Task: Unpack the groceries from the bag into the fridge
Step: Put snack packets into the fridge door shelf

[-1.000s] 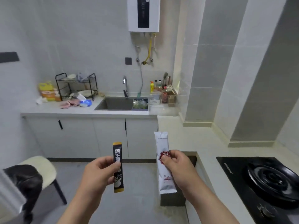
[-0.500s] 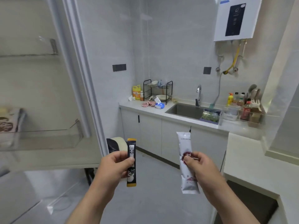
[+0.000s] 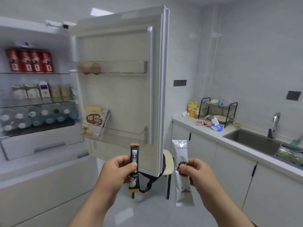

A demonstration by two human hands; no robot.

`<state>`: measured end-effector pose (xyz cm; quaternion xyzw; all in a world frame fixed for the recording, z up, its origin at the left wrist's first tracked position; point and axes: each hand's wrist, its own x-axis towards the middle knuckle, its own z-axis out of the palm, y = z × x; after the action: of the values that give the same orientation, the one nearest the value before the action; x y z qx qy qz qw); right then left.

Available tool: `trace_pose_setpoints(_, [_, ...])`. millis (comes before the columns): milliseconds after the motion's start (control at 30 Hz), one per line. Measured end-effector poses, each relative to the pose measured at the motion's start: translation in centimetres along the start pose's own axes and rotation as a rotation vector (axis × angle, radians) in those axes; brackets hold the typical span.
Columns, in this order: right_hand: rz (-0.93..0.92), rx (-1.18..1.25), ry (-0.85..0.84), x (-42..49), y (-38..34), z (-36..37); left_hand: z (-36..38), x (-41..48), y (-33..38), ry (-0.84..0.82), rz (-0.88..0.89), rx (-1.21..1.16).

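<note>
Right now I have the left hand's [image 3: 114, 172] fingers [image 3: 133, 165] pinched on the black sachet [image 3: 134, 153] about its middle, thumb across the front. The right hand's [image 3: 199, 174] fingers [image 3: 183, 170] pinch the white sachet [image 3: 181, 150] at its red emblem. Both sticks stand upright, side by side and apart, in front of the open fridge door [image 3: 124, 95]. Compared with half a second ago the grips are unchanged, but the view has swung left: the fridge [image 3: 42, 145] interior with red cans [image 3: 29, 61], cartons [image 3: 32, 92] and bottles [image 3: 37, 117] now shows, and the sink [image 3: 252, 141] sits further right. The black sachet is slim with yellow ends and white characters; the white one is longer and silvery.
</note>
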<state>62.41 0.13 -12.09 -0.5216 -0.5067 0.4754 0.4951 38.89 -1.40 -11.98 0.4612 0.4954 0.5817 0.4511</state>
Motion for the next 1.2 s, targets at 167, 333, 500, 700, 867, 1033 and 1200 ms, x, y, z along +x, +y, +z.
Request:
trace_pose_setpoints(167, [-0.038, -0.002, -0.072, 2.9, -1.7, 5.1, -3.6, 2.1, 0.8, 0.082, 0.004, 0.003])
trace_pose_setpoints(333, [-0.057, -0.018, -0.127, 5.8, -3.8, 9.6, -6.8, 6.0, 1.8, 0.137, 0.019, -0.021])
trace_pose_setpoints(500, [-0.059, -0.031, -0.125, 8.7, -5.5, 12.9, -10.0, 10.2, 2.5, 0.147, 0.049, -0.018])
trace_pose_setpoints(700, [-0.095, -0.029, -0.115, 12.0, -7.4, 17.5, -13.9, 14.0, 3.0, 0.140, 0.067, -0.024])
trace_pose_setpoints(867, [-0.141, -0.002, -0.113, 16.1, -10.4, 21.9, -17.5, 17.0, 3.4, 0.167, 0.070, -0.012])
trace_pose_setpoints(1033, [-0.189, 0.070, -0.128, 20.6, -13.1, 26.2, -19.5, 19.8, 4.1, 0.166, 0.082, 0.011])
trace_pose_setpoints(1200, [-0.171, 0.006, -0.122, 24.3, -13.2, 28.3, -20.0, 22.4, 4.7, 0.160, 0.076, 0.033])
